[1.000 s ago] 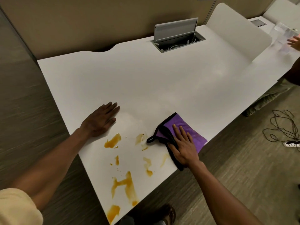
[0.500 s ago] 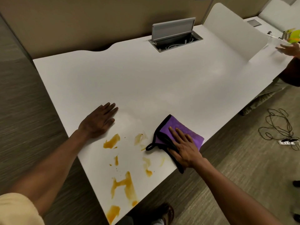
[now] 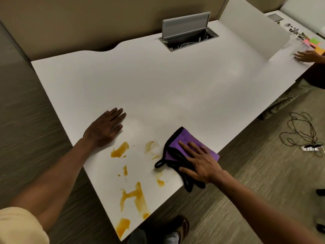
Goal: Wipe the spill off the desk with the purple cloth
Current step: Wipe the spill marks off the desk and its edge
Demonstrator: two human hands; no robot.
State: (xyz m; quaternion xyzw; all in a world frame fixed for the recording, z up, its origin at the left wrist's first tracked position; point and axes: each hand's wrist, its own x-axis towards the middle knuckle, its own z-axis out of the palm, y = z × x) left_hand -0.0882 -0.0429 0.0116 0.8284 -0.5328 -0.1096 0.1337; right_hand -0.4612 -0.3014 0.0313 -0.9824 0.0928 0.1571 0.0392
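Several amber spill patches [image 3: 134, 198] left on the white desk [image 3: 158, 85]; right hand [image 3: 200, 162] flat, fingers spread on purple cloth [image 3: 186, 143], barely shifted since before. Left hand [image 3: 103, 128] splayed, bracing, holding nothing. Wiping hardly underway.

Left hand [image 3: 103, 131] flat, palm down, fingers together, arm extended. Right hand [image 3: 198, 161] flat, palm down, fingers spread, forearm reaching in from lower right.

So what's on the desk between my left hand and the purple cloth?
Head view: orange spill patches lie between left hand and purple cloth, on white desk.
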